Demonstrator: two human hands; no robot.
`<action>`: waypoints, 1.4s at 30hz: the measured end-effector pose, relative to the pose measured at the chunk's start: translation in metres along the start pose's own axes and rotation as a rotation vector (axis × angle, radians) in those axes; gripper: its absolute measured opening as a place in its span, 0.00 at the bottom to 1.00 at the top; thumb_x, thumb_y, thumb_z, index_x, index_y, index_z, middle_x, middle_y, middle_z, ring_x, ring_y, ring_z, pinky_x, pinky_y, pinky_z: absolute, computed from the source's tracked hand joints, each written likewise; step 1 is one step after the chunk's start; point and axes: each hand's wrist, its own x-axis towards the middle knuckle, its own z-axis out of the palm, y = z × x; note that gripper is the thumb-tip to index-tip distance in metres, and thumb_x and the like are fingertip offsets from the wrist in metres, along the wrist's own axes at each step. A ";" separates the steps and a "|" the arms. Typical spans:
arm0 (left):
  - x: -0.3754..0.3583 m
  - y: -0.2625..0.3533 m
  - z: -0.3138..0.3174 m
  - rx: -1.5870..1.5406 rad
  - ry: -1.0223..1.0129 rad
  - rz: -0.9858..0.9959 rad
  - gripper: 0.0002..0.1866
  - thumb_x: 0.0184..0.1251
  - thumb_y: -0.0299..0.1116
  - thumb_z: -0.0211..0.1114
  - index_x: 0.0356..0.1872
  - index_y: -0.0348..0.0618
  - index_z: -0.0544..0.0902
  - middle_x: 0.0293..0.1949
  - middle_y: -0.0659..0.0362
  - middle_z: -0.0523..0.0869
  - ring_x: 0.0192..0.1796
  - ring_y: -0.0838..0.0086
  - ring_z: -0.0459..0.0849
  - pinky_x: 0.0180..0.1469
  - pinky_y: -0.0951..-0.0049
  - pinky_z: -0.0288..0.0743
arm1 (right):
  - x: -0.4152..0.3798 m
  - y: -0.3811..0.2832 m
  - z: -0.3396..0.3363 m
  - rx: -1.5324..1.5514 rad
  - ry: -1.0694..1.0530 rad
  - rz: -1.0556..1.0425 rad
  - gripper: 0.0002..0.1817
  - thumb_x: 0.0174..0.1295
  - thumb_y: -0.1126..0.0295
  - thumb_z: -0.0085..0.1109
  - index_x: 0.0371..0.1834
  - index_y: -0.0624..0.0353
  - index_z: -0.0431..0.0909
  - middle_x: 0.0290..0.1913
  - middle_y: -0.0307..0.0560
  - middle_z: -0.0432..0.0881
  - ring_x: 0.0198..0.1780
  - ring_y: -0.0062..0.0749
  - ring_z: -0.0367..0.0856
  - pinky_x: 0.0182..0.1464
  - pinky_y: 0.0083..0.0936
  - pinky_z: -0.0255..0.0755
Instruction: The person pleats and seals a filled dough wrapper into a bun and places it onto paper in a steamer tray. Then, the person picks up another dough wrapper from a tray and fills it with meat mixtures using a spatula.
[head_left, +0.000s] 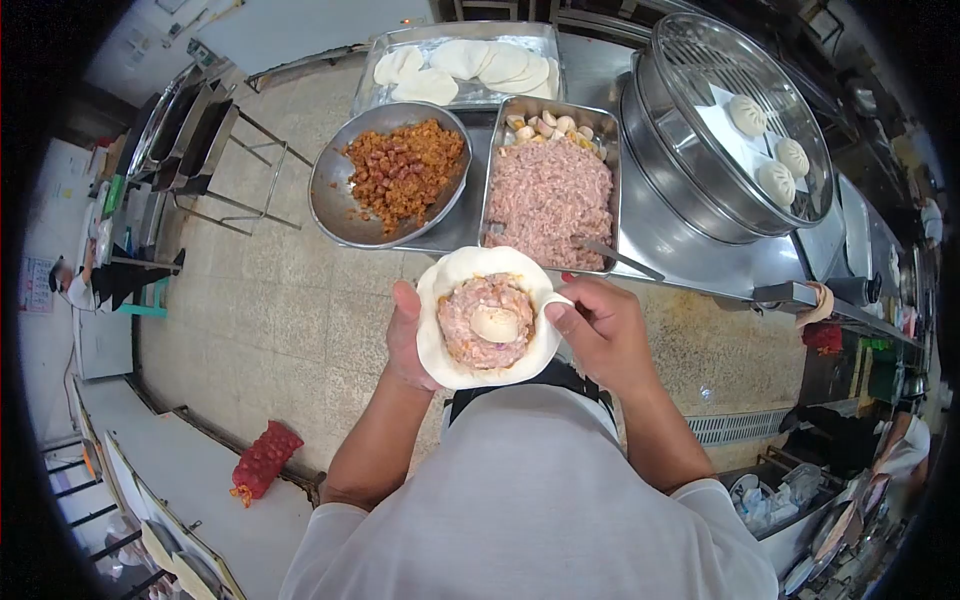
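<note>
A round dough wrapper [433, 350] lies in front of my chest, heaped with minced meat filling [462, 335]. A pale egg piece [496, 323] sits on top of that filling. Cupped under the wrapper, my left hand [404, 340] holds it from the left, thumb upright beside the rim. At the opposite side my right hand [606, 335] pinches a fold of the dough edge between thumb and finger. Beyond my hands, a metal tray [486, 205] holds minced meat [550, 190] and egg pieces [570, 125], with a metal utensil handle [630, 263] sticking out.
A steel bowl [325, 205] of brown cooked filling stands left of the meat tray. Behind it, another tray [375, 60] holds flat wrappers [462, 58]. A steamer [660, 140] with 3 pleated buns stands right. A red net sack [266, 458] lies lower left; a person [90, 285] is far left.
</note>
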 end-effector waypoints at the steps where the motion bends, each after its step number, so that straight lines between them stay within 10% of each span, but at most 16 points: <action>1: -0.001 0.002 0.001 0.042 0.024 -0.016 0.58 0.54 0.76 0.59 0.73 0.36 0.60 0.69 0.44 0.70 0.69 0.54 0.74 0.69 0.50 0.71 | 0.001 -0.001 0.004 -0.001 -0.001 0.001 0.08 0.64 0.71 0.63 0.34 0.66 0.78 0.26 0.43 0.77 0.30 0.24 0.77 0.33 0.25 0.70; 6: -0.002 0.010 -0.003 0.103 0.020 -0.126 0.57 0.54 0.75 0.59 0.73 0.36 0.60 0.69 0.44 0.70 0.68 0.54 0.74 0.69 0.50 0.70 | 0.002 0.003 0.014 0.611 -0.050 0.284 0.07 0.66 0.71 0.62 0.34 0.64 0.79 0.27 0.38 0.78 0.33 0.17 0.75 0.34 0.24 0.70; 15: -0.003 0.020 0.004 0.064 0.108 -0.236 0.59 0.51 0.75 0.62 0.74 0.37 0.58 0.71 0.44 0.69 0.70 0.54 0.72 0.69 0.50 0.71 | -0.001 0.006 -0.003 -0.199 -0.074 -0.093 0.05 0.64 0.71 0.62 0.34 0.62 0.79 0.25 0.38 0.76 0.30 0.20 0.73 0.34 0.24 0.69; 21: -0.002 0.026 -0.004 0.071 0.049 -0.331 0.57 0.53 0.74 0.61 0.74 0.37 0.59 0.70 0.45 0.70 0.69 0.55 0.73 0.68 0.50 0.71 | 0.003 0.004 0.015 0.518 -0.026 0.241 0.06 0.62 0.71 0.63 0.32 0.62 0.79 0.23 0.36 0.74 0.28 0.18 0.73 0.32 0.22 0.68; 30: 0.001 0.032 -0.004 0.061 0.063 -0.453 0.53 0.57 0.71 0.60 0.73 0.38 0.61 0.69 0.46 0.71 0.69 0.59 0.74 0.70 0.55 0.71 | -0.001 0.009 -0.002 -0.208 -0.093 -0.061 0.07 0.62 0.70 0.64 0.33 0.63 0.79 0.23 0.37 0.75 0.26 0.21 0.74 0.31 0.23 0.69; 36: 0.010 0.038 0.000 0.194 0.015 -0.487 0.53 0.57 0.72 0.60 0.71 0.35 0.64 0.67 0.46 0.74 0.67 0.61 0.77 0.69 0.56 0.72 | 0.006 0.008 0.006 0.401 -0.110 0.192 0.10 0.61 0.70 0.67 0.39 0.64 0.81 0.28 0.38 0.77 0.31 0.18 0.76 0.34 0.20 0.71; 40: 0.017 0.051 0.005 0.283 0.005 -0.510 0.57 0.57 0.80 0.46 0.71 0.33 0.64 0.67 0.45 0.74 0.67 0.58 0.77 0.70 0.54 0.70 | 0.006 0.008 0.008 0.439 -0.105 0.283 0.09 0.62 0.71 0.65 0.38 0.66 0.81 0.28 0.40 0.78 0.31 0.21 0.77 0.35 0.22 0.71; 42: 0.012 0.060 0.018 0.139 -0.046 -0.433 0.64 0.52 0.86 0.32 0.72 0.34 0.63 0.70 0.44 0.70 0.70 0.55 0.73 0.71 0.51 0.67 | 0.004 0.008 0.011 0.109 0.037 -0.034 0.08 0.62 0.71 0.62 0.32 0.67 0.79 0.26 0.46 0.78 0.27 0.34 0.78 0.33 0.30 0.71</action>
